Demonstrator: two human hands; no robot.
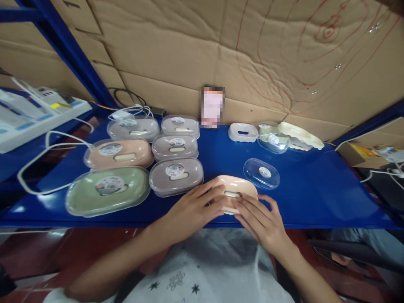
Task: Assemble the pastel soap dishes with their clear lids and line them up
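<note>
Peach-coloured, the box [236,184] is gripped by left hand [197,206] and right hand [263,219] at the front edge of the counter [318,189]; lidded boxes [175,177] are grouped on the counter's left, a clear lid [257,173] right.

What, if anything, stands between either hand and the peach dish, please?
Nothing visible does: the left hand and the right hand both touch the peach dish. The clear lid lies beyond the right hand, out of the way.

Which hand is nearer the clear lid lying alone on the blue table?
Right. The right hand, on the right of the peach piece, is just short of the clear lid; the left hand, on the piece's left, is farther off.
</note>
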